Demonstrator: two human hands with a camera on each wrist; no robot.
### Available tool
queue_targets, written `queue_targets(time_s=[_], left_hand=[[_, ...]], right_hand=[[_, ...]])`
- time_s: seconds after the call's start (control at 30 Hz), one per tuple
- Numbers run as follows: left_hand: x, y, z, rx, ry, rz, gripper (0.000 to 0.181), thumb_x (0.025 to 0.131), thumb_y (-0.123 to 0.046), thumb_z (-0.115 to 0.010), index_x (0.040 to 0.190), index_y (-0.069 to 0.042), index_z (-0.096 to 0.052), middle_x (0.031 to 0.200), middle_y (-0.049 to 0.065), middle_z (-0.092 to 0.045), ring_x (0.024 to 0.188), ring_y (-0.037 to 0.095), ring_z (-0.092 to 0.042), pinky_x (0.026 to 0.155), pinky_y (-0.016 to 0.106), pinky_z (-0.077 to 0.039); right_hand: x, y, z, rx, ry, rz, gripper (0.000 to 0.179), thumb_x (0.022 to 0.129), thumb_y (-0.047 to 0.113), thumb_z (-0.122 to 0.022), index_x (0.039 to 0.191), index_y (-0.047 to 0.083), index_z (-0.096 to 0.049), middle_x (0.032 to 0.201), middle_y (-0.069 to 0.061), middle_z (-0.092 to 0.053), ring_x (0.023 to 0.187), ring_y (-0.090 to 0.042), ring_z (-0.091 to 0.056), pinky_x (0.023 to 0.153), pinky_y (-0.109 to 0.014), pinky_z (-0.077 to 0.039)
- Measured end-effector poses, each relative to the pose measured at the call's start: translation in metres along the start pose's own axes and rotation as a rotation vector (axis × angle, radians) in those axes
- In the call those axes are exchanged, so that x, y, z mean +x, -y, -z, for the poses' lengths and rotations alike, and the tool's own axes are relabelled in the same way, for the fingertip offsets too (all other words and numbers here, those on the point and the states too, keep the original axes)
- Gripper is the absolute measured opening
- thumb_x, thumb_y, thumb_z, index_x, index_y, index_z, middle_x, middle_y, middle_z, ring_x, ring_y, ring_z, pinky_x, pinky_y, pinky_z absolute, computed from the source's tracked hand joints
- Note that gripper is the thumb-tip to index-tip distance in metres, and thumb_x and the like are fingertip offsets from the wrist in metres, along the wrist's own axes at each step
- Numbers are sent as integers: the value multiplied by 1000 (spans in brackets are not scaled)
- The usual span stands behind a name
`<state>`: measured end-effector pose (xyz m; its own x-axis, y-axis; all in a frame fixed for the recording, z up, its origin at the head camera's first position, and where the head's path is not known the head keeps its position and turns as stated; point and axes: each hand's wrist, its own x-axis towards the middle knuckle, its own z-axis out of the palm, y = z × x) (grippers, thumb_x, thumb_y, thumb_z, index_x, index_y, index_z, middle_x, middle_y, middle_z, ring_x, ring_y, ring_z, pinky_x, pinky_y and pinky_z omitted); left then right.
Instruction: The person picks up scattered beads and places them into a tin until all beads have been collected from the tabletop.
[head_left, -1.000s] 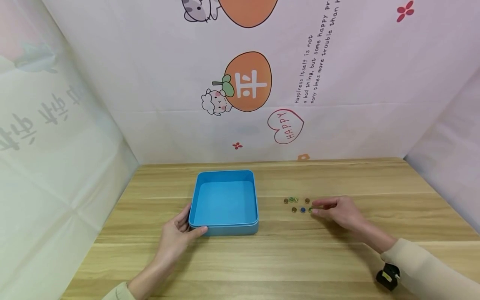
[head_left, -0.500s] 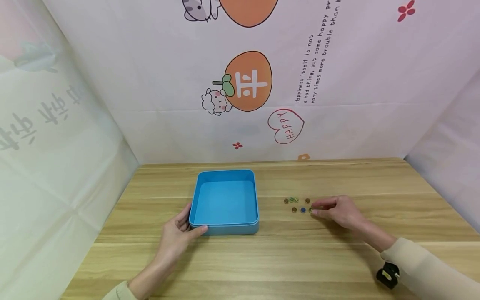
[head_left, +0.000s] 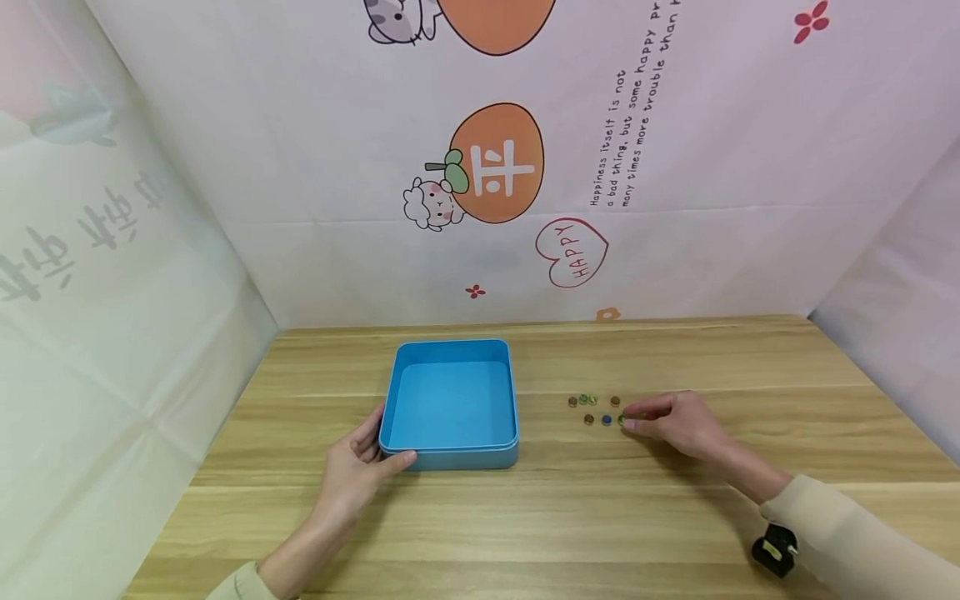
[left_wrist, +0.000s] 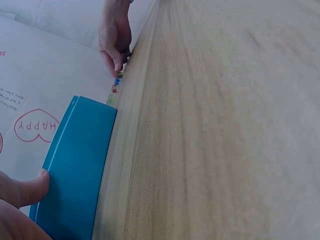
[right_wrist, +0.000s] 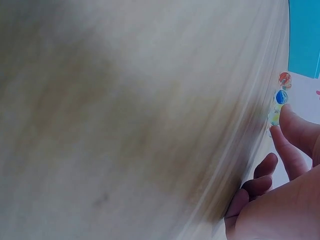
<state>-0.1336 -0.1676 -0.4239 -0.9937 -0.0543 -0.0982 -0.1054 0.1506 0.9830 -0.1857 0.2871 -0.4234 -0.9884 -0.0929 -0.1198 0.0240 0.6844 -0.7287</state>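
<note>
A square blue box [head_left: 467, 459] with no lid stands on the table, its inside bare. My left hand [head_left: 351, 475] grips its near left corner, thumb on the front wall and fingers round the left side. To the right lie several small glass marbles in two rough rows. My right hand [head_left: 678, 425] pinches a green-yellow marble [right_wrist: 274, 118] between thumb and forefinger at the right end of the near row. Beside it sit a blue marble [head_left: 607, 421] and a brown marble [head_left: 588, 420]. The far row has a green marble [head_left: 583, 399] and brown ones.
The wooden table [head_left: 480, 533] runs back to a white printed cloth [head_left: 337, 267] hanging behind it, with more cloth at both sides. A black wrist device [head_left: 776, 550] hangs at my right sleeve.
Almost nothing differs. Both hands stay in place, the right still at the same marble, and the box has shifted very slightly to the right at most.
</note>
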Motion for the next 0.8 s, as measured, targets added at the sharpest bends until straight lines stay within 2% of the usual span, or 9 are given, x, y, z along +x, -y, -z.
queue_targets(time_s=[0.53, 0.8], left_hand=[[1, 0, 0, -6, 4, 16, 91, 89, -2, -85, 163, -1, -33, 167, 20, -31, 152, 34, -32, 115, 38, -39], [1, 1, 0, 4, -4, 9, 91, 88, -3, -86, 163, -1, -34, 166, 20, -32, 152, 35, -33, 114, 38, -39]], right_hand=[[1, 1, -2, -6, 5, 2, 34, 93, 27, -84, 117, 4, -81, 126, -22, -72, 124, -47, -61, 98, -58, -55], [2, 1, -2, -6, 0, -2, 29, 93, 25, -84, 114, 4, -82, 126, -23, -71, 124, -48, -60, 99, -59, -54]])
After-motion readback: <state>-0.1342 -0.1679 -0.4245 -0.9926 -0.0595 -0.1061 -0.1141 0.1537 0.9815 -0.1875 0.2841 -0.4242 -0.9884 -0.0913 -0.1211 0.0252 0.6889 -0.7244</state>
